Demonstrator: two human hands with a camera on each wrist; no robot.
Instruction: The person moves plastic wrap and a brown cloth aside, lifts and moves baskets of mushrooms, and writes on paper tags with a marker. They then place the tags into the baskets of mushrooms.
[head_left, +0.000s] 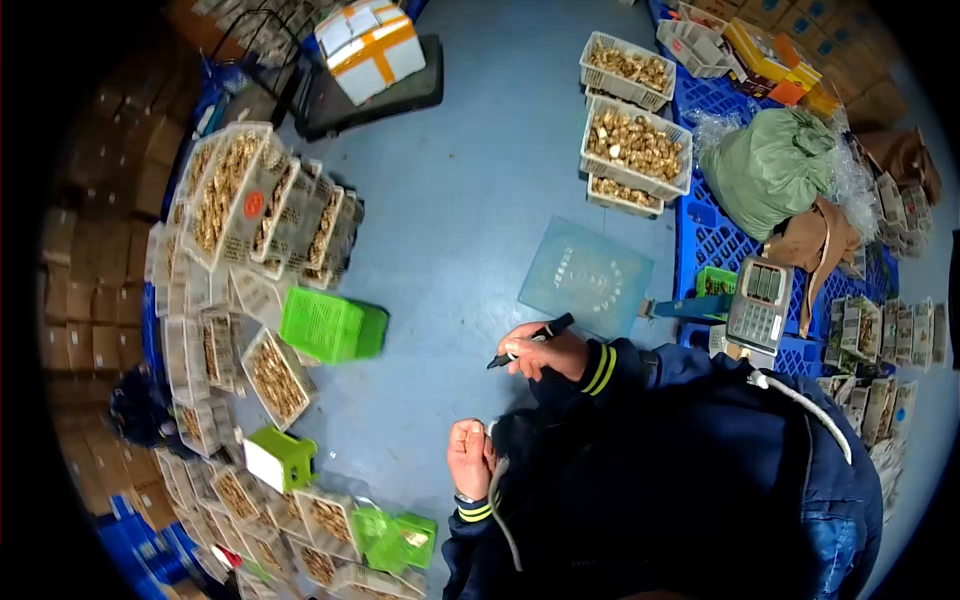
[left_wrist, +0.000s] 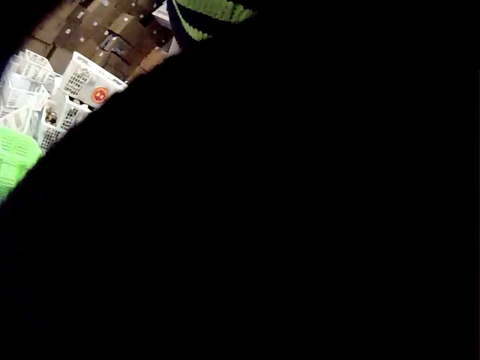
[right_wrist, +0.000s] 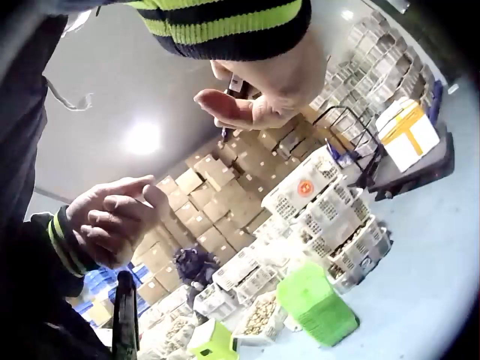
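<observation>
My right hand (head_left: 548, 352) grips a black marker pen (head_left: 556, 325), its dark tip pointing left over the floor. In the right wrist view that hand (right_wrist: 274, 94) hangs at the top, partly covering the marker (right_wrist: 236, 84). Lower left in the head view, my left hand (head_left: 470, 458) is held before the jacket with its fingers curled, close to a pale drawstring (head_left: 497, 490). From the right wrist the left hand (right_wrist: 120, 217) shows bent fingers and nothing visible held. Dark cloth fills most of the left wrist view, hiding that hand's work.
A platform scale (head_left: 590, 275) with a keypad display (head_left: 760, 305) stands beside me. Stacked crates of mushroom-like pieces (head_left: 640, 140) stand behind it; more crates (head_left: 225, 200) line the left. A green basket (head_left: 330, 325) is near them. A taped white box (head_left: 370, 50) sits on a dark cart.
</observation>
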